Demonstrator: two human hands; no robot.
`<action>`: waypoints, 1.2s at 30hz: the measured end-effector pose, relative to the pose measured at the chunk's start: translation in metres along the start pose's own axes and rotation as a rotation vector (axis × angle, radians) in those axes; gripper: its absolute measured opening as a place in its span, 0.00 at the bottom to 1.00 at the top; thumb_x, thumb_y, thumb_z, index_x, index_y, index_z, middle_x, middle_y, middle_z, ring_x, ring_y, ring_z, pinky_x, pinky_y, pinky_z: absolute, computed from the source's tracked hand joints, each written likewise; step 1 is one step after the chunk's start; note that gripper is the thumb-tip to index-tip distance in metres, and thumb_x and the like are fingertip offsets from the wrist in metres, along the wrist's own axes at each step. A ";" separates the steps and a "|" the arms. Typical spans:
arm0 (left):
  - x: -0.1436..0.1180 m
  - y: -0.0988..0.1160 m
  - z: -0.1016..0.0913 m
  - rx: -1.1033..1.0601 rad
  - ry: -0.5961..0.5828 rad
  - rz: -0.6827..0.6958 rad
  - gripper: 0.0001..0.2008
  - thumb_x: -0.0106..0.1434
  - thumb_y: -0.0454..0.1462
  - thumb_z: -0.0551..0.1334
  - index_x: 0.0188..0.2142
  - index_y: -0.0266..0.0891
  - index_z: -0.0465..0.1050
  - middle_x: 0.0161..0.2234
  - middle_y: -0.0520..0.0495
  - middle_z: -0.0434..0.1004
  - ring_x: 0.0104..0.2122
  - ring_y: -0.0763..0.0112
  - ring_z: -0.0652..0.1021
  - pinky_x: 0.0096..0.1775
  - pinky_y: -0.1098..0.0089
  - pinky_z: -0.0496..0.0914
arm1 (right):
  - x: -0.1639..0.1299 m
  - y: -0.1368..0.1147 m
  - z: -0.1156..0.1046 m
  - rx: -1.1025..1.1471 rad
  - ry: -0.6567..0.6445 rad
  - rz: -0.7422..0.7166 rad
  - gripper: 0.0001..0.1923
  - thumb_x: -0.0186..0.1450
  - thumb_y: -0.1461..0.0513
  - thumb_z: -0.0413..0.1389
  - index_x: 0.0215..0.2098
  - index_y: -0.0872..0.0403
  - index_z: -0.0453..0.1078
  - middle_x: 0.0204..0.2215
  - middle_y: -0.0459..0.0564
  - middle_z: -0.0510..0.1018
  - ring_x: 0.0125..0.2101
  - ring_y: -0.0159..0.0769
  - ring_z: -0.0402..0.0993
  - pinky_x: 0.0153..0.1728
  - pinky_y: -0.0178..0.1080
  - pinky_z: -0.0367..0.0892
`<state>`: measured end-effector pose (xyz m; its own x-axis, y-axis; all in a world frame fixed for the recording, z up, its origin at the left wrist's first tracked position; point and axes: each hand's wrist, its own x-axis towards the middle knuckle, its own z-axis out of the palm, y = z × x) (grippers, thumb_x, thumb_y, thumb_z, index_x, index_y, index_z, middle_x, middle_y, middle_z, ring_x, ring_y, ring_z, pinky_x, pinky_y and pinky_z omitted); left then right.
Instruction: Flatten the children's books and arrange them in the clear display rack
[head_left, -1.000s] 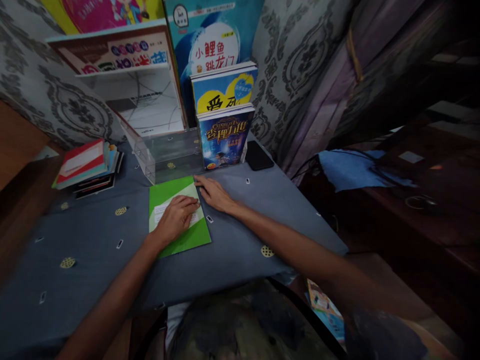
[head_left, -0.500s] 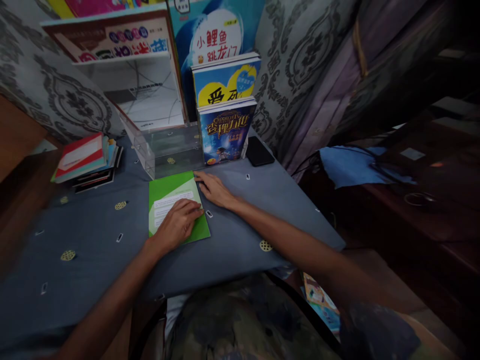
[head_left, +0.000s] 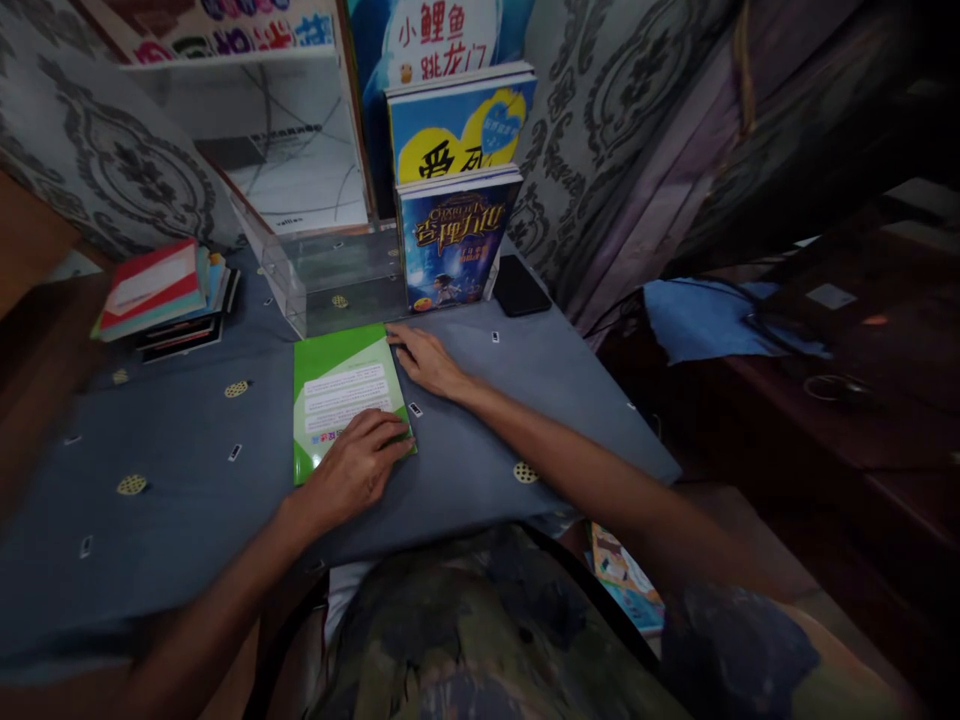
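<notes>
A green book (head_left: 341, 350) with a pale panel of white text boxes lies closed on the dark blue tablecloth. Across its lower right corner rests my left hand (head_left: 360, 460), palm down, fingers loosely bent and fingertips at the book's right edge. My right hand (head_left: 427, 362) touches the upper right corner with its fingertips, fingers stretched out and a little apart, the palm on the cloth beside the book. The left hand covers part of the lower cover.
Behind the green book stands a clear acrylic rack (head_left: 300, 300) with upright books, including a blue-covered book (head_left: 450, 245). A black phone (head_left: 523, 287) lies to its right. A stack of books (head_left: 154, 295) sits at left. The patterned tablecloth (head_left: 187, 510) ends near my body.
My left hand has slid lower on the green book, uncovering more of its text and a coloured line. The right hand stays at the upper corner. The view has tilted down slightly.
</notes>
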<state>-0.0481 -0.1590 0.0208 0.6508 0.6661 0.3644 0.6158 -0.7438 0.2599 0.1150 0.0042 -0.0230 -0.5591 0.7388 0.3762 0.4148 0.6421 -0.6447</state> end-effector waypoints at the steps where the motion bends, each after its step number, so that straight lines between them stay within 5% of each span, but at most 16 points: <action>1: -0.001 0.003 0.000 0.008 0.001 0.003 0.18 0.65 0.24 0.56 0.49 0.37 0.77 0.47 0.40 0.80 0.52 0.58 0.74 0.53 0.50 0.74 | 0.000 0.000 0.000 -0.003 -0.002 0.001 0.25 0.69 0.69 0.47 0.64 0.58 0.60 0.53 0.57 0.80 0.55 0.45 0.73 0.59 0.52 0.65; 10: -0.009 0.022 -0.001 0.165 -0.030 -0.027 0.18 0.66 0.24 0.54 0.51 0.37 0.75 0.49 0.41 0.78 0.51 0.57 0.73 0.53 0.52 0.73 | -0.009 -0.016 -0.001 -0.115 -0.035 -0.024 0.23 0.70 0.67 0.47 0.62 0.55 0.63 0.56 0.58 0.76 0.57 0.47 0.70 0.59 0.56 0.64; 16: -0.013 0.036 0.004 0.285 -0.061 -0.146 0.18 0.65 0.25 0.55 0.52 0.35 0.74 0.43 0.40 0.76 0.46 0.57 0.72 0.53 0.52 0.69 | -0.068 -0.052 0.003 -0.081 -0.162 -0.212 0.24 0.73 0.63 0.45 0.66 0.56 0.59 0.63 0.62 0.69 0.66 0.47 0.61 0.65 0.57 0.60; 20: -0.018 0.043 0.011 0.313 -0.025 -0.186 0.18 0.66 0.26 0.54 0.53 0.32 0.73 0.43 0.40 0.76 0.44 0.58 0.73 0.54 0.55 0.68 | -0.096 -0.060 -0.009 -0.053 -0.241 -0.205 0.25 0.75 0.62 0.43 0.69 0.55 0.56 0.66 0.60 0.67 0.68 0.44 0.57 0.68 0.57 0.56; 36: -0.042 0.056 0.010 0.279 0.112 -0.341 0.18 0.68 0.26 0.53 0.52 0.32 0.75 0.50 0.40 0.81 0.50 0.61 0.77 0.51 0.59 0.68 | -0.101 -0.060 -0.012 -0.251 -0.328 -0.234 0.26 0.75 0.62 0.44 0.71 0.53 0.55 0.68 0.58 0.63 0.70 0.44 0.54 0.68 0.59 0.55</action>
<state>-0.0365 -0.2277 0.0114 0.3472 0.8491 0.3981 0.8928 -0.4292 0.1368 0.1552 -0.1065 -0.0138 -0.8385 0.4910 0.2362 0.3890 0.8431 -0.3714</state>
